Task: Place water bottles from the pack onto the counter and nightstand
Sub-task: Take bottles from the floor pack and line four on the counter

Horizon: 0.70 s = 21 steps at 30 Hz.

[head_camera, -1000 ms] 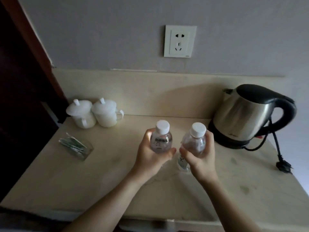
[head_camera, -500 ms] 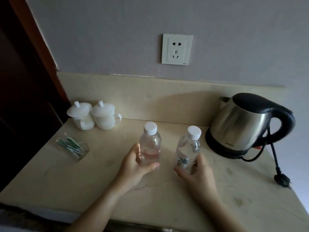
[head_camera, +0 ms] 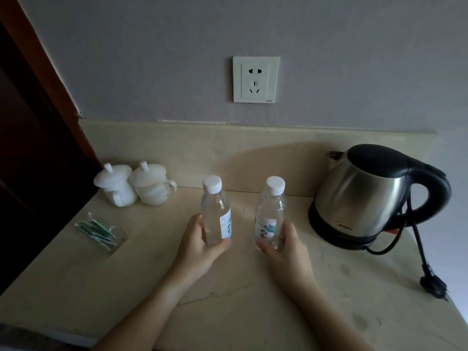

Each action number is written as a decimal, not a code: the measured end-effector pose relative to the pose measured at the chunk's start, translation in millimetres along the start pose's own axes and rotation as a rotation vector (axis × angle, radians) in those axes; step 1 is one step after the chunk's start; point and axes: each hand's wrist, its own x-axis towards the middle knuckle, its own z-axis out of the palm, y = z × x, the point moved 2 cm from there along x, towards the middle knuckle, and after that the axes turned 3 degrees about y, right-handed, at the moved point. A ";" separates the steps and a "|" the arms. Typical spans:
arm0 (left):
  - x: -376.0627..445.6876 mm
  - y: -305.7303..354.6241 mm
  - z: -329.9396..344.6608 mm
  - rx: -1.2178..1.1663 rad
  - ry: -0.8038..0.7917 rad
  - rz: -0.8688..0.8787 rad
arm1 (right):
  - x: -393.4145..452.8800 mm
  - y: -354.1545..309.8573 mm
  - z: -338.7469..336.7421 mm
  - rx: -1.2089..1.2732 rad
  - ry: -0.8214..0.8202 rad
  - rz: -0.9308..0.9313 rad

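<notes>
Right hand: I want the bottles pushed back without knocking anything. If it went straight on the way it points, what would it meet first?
Probably nothing before the backsplash. The right hand, gripping its bottle, points at bare counter; the kettle sits off to its right, though depth is unclear.

A second ago you hold both bottles lifted and tilted toward each other above the counter (head_camera: 141, 279), caps close together. Now the left bottle (head_camera: 215, 214) and the right bottle (head_camera: 271, 214) stand upright and apart on the surface. Your left hand (head_camera: 200, 247) has slid from the upper body down to the lower part of its bottle, thumb across the front. Your right hand (head_camera: 286, 249) has dropped the same way and grips its bottle near the base, whose label now faces you.
</notes>
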 end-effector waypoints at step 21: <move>100.1 1.6 51.7 -0.105 0.074 0.034 | 98.3 -4.1 29.6 -0.055 0.084 -0.110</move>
